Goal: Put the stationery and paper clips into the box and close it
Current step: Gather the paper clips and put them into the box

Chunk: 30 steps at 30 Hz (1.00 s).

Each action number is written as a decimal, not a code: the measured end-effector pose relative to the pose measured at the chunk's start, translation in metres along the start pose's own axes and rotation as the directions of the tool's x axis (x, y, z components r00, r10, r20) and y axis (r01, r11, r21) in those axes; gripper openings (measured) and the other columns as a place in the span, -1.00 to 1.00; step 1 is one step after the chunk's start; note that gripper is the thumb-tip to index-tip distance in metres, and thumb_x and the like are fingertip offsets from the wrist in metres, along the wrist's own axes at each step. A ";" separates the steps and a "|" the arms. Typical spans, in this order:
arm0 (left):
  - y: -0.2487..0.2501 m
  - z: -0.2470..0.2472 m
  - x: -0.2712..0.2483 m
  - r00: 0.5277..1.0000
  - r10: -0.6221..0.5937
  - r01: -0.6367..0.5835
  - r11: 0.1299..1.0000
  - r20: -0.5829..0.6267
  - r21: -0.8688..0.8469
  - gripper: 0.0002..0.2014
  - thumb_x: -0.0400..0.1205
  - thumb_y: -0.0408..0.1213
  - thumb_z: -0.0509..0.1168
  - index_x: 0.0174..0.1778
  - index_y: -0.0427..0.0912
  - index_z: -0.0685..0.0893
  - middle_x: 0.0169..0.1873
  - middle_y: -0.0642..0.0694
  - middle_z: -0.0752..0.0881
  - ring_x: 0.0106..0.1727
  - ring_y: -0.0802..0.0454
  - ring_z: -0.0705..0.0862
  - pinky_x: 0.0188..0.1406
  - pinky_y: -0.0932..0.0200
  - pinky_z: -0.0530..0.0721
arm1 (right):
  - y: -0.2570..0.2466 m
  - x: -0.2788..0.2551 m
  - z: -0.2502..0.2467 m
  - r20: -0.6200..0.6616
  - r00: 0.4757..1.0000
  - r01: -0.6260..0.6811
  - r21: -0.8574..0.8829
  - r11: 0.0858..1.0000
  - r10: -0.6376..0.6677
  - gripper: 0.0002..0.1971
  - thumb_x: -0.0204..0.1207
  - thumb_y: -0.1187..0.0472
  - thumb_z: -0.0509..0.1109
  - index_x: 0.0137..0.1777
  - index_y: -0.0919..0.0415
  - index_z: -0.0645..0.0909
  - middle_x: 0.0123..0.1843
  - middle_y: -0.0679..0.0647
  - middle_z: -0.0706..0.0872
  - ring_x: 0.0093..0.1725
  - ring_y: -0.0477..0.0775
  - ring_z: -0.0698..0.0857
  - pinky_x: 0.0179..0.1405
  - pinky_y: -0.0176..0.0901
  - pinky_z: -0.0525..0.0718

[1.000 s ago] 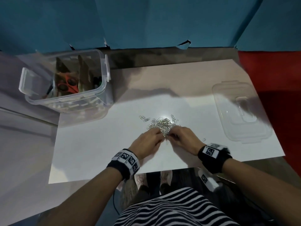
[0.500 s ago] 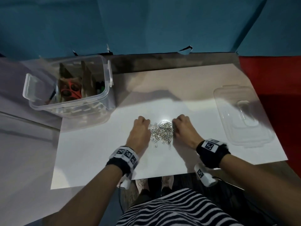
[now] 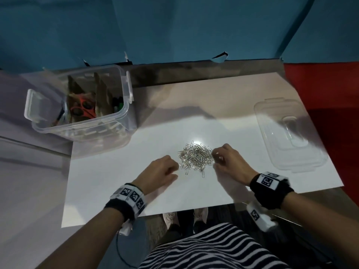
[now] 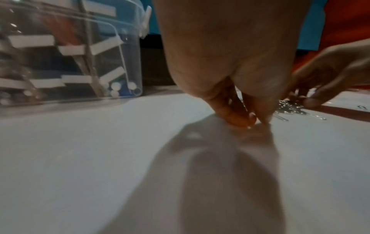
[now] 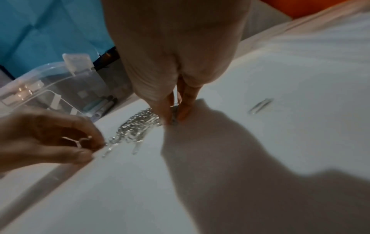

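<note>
A heap of silver paper clips [image 3: 196, 157] lies mid-sheet on the white sheet [image 3: 116, 181]. My left hand [image 3: 175, 167] sits at the heap's near-left edge, fingertips pressed together on the sheet [image 4: 256, 120]; the right wrist view shows a clip glinting between its fingers [image 5: 80, 140]. My right hand [image 3: 215, 155] is at the heap's right edge, thumb and finger pinching clips [image 5: 174, 118]. The clear open box [image 3: 124, 113] stands at the back left with red scissors [image 3: 83, 107] and pens [image 3: 117, 104] inside. Its clear lid [image 3: 289, 133] lies flat at the right.
One stray clip [image 5: 260, 105] lies on the sheet right of my right hand. Brown dividers [image 3: 101, 100] split the box. A blue backdrop [image 3: 174, 26] rises behind the table, and red cloth [image 3: 330, 90] lies beyond the lid.
Both hands went from the near side of the clips to either side of them. The scattered clips now sit in one tighter heap. My left hand has slid back toward me.
</note>
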<state>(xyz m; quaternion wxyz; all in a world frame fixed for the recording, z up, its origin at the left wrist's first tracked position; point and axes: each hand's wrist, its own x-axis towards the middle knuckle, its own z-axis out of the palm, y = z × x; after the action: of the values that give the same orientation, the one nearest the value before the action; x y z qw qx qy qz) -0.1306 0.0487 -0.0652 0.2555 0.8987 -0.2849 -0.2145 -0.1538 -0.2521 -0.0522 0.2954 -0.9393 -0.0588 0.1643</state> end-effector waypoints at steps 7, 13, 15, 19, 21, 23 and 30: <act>0.018 0.005 0.024 0.965 -0.102 0.062 0.983 -0.240 -0.171 -0.93 0.63 -0.28 0.40 -0.02 -0.12 0.77 -0.08 0.03 0.73 -0.10 0.06 0.70 -0.02 0.03 0.71 | -0.008 0.021 -0.003 -0.103 0.994 -0.038 0.080 0.996 0.046 -0.80 0.46 0.22 0.53 0.07 0.16 0.71 -0.08 0.07 0.60 -0.12 0.07 0.60 -0.04 -0.09 0.55; 0.021 0.011 0.012 0.991 -0.135 0.136 0.991 -0.023 0.014 -0.11 0.43 0.12 0.57 0.59 0.03 0.26 0.31 -0.04 0.38 0.23 0.00 0.42 0.03 0.03 0.64 | -0.015 -0.003 -0.004 0.104 0.985 -0.136 -0.009 0.991 0.136 -0.37 0.24 -0.07 0.65 0.17 0.18 0.45 0.06 0.04 0.42 -0.06 0.10 0.55 -0.09 -0.02 0.64; 0.033 0.014 0.025 0.988 -0.144 0.147 0.988 -0.059 0.055 -0.06 0.42 0.05 0.61 0.61 0.05 0.18 0.27 -0.06 0.38 0.19 -0.01 0.45 0.00 0.05 0.65 | -0.031 0.001 0.013 0.115 0.987 -0.111 -0.028 0.993 0.113 -0.29 0.20 -0.02 0.69 0.23 0.18 0.39 0.11 0.07 0.39 0.00 0.11 0.52 -0.01 -0.03 0.65; 0.042 0.003 0.051 0.975 -0.205 0.205 0.979 -0.092 -0.009 -0.28 0.45 -0.09 0.59 0.47 0.01 0.38 0.10 -0.06 0.42 0.01 -0.08 0.56 -0.07 0.05 0.59 | -0.047 0.027 0.031 0.028 0.988 -0.150 0.051 0.987 0.149 -0.38 0.26 0.17 0.65 0.25 0.24 0.42 0.12 0.12 0.38 0.03 0.18 0.53 0.09 0.07 0.64; 0.045 -0.005 0.060 0.970 -0.234 0.234 0.972 -0.072 -0.012 -0.47 0.50 -0.12 0.55 0.33 -0.06 0.51 0.05 -0.07 0.42 -0.06 -0.13 0.58 -0.09 0.05 0.55 | -0.053 0.040 0.028 0.007 0.985 -0.172 0.056 0.984 0.172 -0.53 0.32 0.21 0.61 0.16 0.26 0.48 0.11 0.15 0.40 0.00 0.19 0.55 0.07 0.05 0.63; 0.048 -0.008 0.066 0.964 -0.258 0.258 0.966 -0.066 -0.008 -0.62 0.54 -0.16 0.51 0.22 -0.09 0.57 0.02 -0.10 0.46 -0.10 -0.17 0.60 -0.06 -0.03 0.60 | -0.059 0.049 0.025 -0.011 0.987 -0.159 0.016 0.987 0.160 -0.70 0.41 0.24 0.53 0.07 0.27 0.54 0.07 0.14 0.44 -0.06 0.19 0.56 0.00 0.01 0.60; 0.049 -0.025 0.080 0.933 -0.339 0.344 0.939 -0.116 0.021 -0.90 0.54 -0.41 0.29 -0.12 -0.19 0.71 -0.18 -0.17 0.67 -0.11 -0.27 0.69 -0.16 -0.12 0.69 | -0.063 0.071 0.017 -0.031 0.990 -0.137 -0.076 0.988 0.135 -0.93 0.41 0.33 0.35 -0.29 0.24 0.58 -0.24 0.12 0.60 -0.21 0.22 0.59 -0.29 -0.06 0.45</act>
<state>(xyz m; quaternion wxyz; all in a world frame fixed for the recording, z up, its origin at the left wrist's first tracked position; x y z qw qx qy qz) -0.0776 -0.0276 -0.0365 0.2112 0.9500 -0.1141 -0.1995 -0.0941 -0.1767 -0.0484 0.2474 -0.9540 0.0031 0.1696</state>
